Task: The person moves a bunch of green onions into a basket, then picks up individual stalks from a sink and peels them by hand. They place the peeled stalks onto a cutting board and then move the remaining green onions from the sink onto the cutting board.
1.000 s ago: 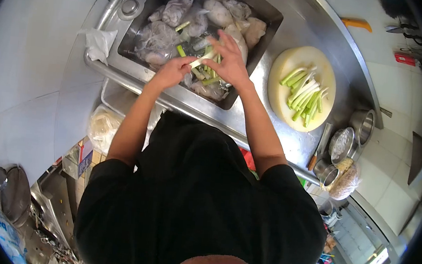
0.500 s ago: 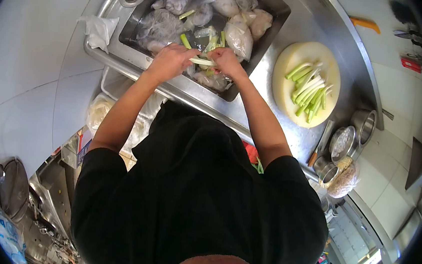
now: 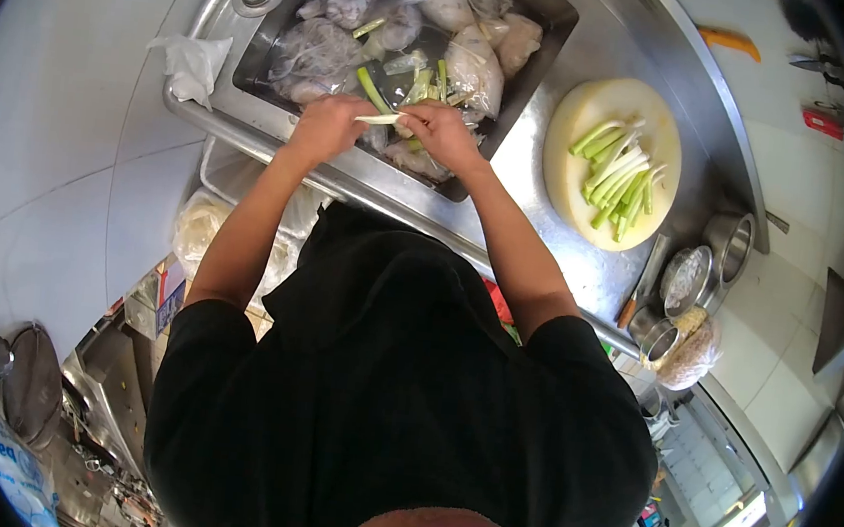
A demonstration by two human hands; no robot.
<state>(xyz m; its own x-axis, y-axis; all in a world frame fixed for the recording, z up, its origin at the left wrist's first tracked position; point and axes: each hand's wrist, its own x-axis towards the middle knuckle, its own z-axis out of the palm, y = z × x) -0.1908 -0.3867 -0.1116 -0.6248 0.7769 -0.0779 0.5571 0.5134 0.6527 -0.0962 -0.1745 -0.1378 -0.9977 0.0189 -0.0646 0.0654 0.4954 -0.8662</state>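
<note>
Over the near edge of the sink [image 3: 246, 75], my left hand [image 3: 329, 127] and my right hand [image 3: 440, 133] pinch a white scallion stalk [image 3: 381, 118] between them. My fingers are closed at both ends of it. Just beyond, green scallion pieces [image 3: 438, 82] lie among plastic bags of pale meat [image 3: 477, 73], which look like chicken. Cut scallions [image 3: 615, 180] are piled on a round, thick cutting board [image 3: 561, 190] to the right of the sink. My hands partly cover the nearest bags.
A wooden-handled knife [image 3: 644, 283] lies on the steel counter [image 3: 519, 187] near metal bowls [image 3: 728, 245] and a bag of dry-looking food [image 3: 692, 357]. A crumpled white plastic bag [image 3: 196, 65] hangs on the sink's left rim. An orange-handled tool [image 3: 730, 42] is at the back right.
Both hands have shifted slightly left and closer together, the right one more. Less of the stalk shows between them, and it tilts a little differently.
</note>
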